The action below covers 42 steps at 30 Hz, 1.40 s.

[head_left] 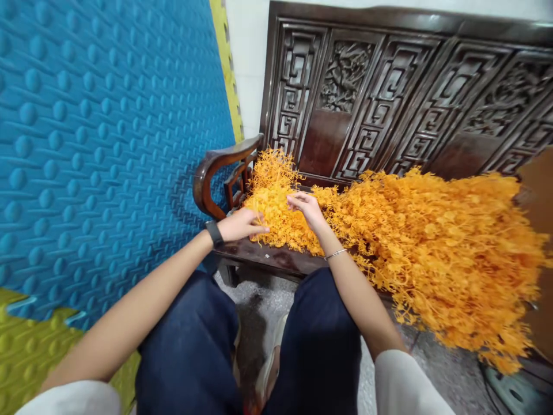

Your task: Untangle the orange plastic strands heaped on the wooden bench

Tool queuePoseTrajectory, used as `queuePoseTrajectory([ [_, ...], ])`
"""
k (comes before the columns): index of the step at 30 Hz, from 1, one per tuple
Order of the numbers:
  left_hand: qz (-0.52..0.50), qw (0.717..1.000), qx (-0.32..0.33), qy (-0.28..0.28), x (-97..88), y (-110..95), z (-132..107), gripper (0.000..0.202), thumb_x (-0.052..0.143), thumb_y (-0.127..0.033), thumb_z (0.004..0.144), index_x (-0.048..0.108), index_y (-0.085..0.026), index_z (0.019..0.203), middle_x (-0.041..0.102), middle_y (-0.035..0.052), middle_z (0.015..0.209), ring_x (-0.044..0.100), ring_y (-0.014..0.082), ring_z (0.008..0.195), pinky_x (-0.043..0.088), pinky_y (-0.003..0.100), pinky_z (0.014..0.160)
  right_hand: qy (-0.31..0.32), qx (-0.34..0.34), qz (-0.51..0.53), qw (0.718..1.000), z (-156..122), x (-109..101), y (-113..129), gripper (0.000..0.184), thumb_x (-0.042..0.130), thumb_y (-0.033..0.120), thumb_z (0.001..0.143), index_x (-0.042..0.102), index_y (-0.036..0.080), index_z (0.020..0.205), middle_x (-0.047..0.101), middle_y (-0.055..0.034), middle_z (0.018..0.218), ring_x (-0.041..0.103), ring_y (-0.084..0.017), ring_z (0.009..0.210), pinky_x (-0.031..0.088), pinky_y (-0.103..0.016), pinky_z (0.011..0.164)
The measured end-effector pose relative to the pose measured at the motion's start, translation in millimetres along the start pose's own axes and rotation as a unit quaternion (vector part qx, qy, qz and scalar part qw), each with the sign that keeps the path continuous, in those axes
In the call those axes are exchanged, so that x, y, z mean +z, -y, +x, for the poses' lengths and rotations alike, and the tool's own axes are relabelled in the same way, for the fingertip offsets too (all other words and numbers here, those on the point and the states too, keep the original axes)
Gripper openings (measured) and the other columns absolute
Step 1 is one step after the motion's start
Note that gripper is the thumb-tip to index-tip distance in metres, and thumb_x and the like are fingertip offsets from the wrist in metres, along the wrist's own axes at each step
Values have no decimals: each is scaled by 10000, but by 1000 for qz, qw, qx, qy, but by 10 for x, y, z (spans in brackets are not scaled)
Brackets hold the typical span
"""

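Note:
A heap of orange, stringy pieces with small flower-like tips (280,222) lies on the dark wooden bench seat (280,259). At the left edge of this heap is my left hand (242,225), its thumb stretched out and apart from the fingers, which partly sink among the orange strands. My right hand (306,207) hovers over the heap's right side with its fingers extended towards the left. Nothing plainly sits in either hand. A larger orange pile (449,248) of the same pieces spreads along the bench to the right.
The bench's curved armrest (216,164) stands close to my left hand, and its carved backrest (332,138) rises behind. A blue textured foam mat (99,132) fills the left side. Brown cardboard (540,202) is at the far right. My knees are below the seat edge.

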<state>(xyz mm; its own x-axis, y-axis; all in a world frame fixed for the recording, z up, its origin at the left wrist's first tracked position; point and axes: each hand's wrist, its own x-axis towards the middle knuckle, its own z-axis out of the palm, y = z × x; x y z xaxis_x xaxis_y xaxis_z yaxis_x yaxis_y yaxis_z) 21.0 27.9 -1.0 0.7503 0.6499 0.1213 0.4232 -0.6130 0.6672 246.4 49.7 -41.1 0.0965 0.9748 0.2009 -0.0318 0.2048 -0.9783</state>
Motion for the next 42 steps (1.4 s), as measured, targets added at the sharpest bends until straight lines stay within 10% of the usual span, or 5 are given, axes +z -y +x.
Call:
queuePoseTrajectory([
  [11,-321,886,-175,-283,-24,52,190,328,762,-386,604,575,-118,619,642,44,561,508,88,343,422,214,352,-164,-63,-3,984,211,-262,170,356,681,478,619,647,162,780,691,-41,752,590,-125,623,451,-254,618],
  [19,-323,854,-176,-367,-397,259,1018,240,626,-318,768,565,-112,663,621,28,575,506,80,354,416,203,364,-190,-112,2,975,928,-475,492,277,685,356,645,652,134,807,676,-28,723,570,-95,591,434,-215,562],
  [28,-291,856,-192,-382,-896,700,2037,467,508,-423,852,478,-113,1199,551,206,1258,620,239,1032,544,321,725,-107,23,-85,990,2085,-277,540,567,665,245,715,500,119,1242,648,-130,1119,622,-118,769,495,-195,576],
  [35,-201,897,-222,-327,-599,875,1957,584,437,-443,864,355,-125,1347,305,179,1481,294,254,1368,318,379,1064,-119,87,-114,982,1865,-290,-71,523,590,153,733,491,122,1245,598,-149,1195,617,-150,947,508,-226,684],
  [42,-64,939,-210,-265,-253,465,1642,606,542,-317,770,371,-71,1296,352,258,1410,331,319,1333,267,417,1076,-135,63,-125,981,1605,-499,453,383,551,116,751,547,116,1134,643,-123,1080,624,-102,785,495,-197,619],
])
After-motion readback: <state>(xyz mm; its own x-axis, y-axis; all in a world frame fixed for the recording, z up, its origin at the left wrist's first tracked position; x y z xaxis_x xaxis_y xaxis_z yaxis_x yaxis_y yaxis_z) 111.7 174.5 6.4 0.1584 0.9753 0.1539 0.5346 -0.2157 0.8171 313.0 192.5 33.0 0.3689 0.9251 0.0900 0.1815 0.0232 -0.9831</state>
